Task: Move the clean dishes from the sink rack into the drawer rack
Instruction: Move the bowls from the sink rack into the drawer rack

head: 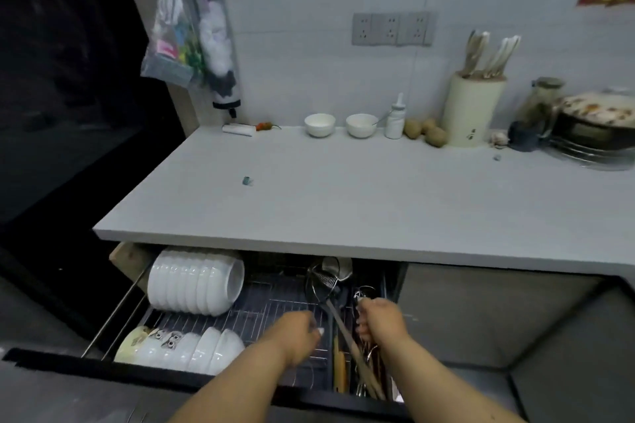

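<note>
The drawer rack (275, 299) is pulled out below the counter. A row of white bowls (196, 280) stands on edge at its back left. More white and patterned bowls (182, 347) stand at its front left. My right hand (379, 319) grips a bundle of chopsticks and utensils (367, 378) over the rack's right-hand utensil compartment. My left hand (297, 336) hovers over the wire grid in the middle with its fingers curled; whether it holds anything I cannot tell. Ladles and a strainer (326, 282) lie in the utensil compartment. The sink rack is out of sight.
The grey counter (343, 196) overhangs the drawer's back. Along the wall stand two white bowls (338, 125), a small bottle (395, 118), potatoes (426, 132), a knife block (472, 106) and a stack of pots (594, 127). Bags (192, 34) hang at the left.
</note>
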Demonstrator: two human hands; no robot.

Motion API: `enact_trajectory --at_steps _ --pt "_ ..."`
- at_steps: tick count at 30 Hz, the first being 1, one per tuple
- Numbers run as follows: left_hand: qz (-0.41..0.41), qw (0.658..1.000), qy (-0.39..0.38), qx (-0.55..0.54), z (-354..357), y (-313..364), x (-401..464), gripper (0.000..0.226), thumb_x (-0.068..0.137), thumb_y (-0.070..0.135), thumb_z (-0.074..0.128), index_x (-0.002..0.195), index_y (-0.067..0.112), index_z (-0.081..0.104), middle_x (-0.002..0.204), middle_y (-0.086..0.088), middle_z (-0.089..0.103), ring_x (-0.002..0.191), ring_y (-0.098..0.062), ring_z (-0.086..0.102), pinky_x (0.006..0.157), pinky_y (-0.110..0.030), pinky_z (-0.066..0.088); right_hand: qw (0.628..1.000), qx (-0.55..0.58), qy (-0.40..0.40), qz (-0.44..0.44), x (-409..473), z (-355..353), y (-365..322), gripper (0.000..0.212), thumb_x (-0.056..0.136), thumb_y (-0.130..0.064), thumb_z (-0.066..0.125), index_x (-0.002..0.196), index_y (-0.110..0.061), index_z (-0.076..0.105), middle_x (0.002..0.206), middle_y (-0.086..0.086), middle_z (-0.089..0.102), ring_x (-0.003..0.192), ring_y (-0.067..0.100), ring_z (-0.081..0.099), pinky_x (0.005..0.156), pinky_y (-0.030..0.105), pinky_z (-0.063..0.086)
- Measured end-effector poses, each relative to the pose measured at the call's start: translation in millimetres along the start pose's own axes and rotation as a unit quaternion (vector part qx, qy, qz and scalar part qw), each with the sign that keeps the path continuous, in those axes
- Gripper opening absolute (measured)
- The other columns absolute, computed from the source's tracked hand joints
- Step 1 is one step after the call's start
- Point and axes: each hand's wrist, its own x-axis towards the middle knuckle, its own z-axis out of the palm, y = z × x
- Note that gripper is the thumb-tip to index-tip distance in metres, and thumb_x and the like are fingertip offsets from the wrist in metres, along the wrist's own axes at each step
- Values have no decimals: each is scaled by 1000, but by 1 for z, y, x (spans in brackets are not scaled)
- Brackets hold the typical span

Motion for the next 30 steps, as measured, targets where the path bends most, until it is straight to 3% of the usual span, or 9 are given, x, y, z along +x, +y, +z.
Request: enact_trajectory --at_steps 3,8,13,18,22,30 --pt "28 999 13 9 1 39 17 29 96 37 50 113 18 62 107 -3 64 99 -22 62 88 -32 51 999 42 23 -17 4 -41 -10 18 95 -14 51 78 -7 50 53 7 45 40 16 40 38 20 31" --pt "95 994 25 54 6 126 41 28 96 35 50 107 14 65 109 -7 67 101 -23 61 86 -28 48 992 80 77 -55 8 -121 -28 21 96 -9 50 76 -8 50 55 8 46 44 17 41 37 16 33" --pt "152 988 4 19 25 230 63 28 97 33 49 98 12 66 104 -9 70 98 -24 64 82 -27 47 977 125 152 -76 12 -216 -42 18 95 -8 51 77 -6 54 57 9 49 46 18 44 42 20 36" --pt "220 975 -11 -3 70 346 83 21 97 32 49 79 24 56 101 -8 70 97 -24 65 85 -29 50 955 149 243 -86 9 -331 -41 18 93 -10 53 76 -6 58 61 10 55 51 19 50 49 25 43" --pt "283 958 -45 11 115 435 88 22 97 31 48 87 19 64 98 -7 73 95 -23 65 88 -32 51 922 182 330 -85 2 -426 -26 18 91 -11 52 76 -6 61 59 9 57 54 21 54 57 31 46" --pt "358 919 -165 -12 216 579 77 17 94 23 48 83 19 60 79 0 71 68 -13 65 74 -29 54 828 253 500 -26 -26 -598 37 17 93 -18 51 80 -9 58 71 10 59 62 22 55 64 35 46"
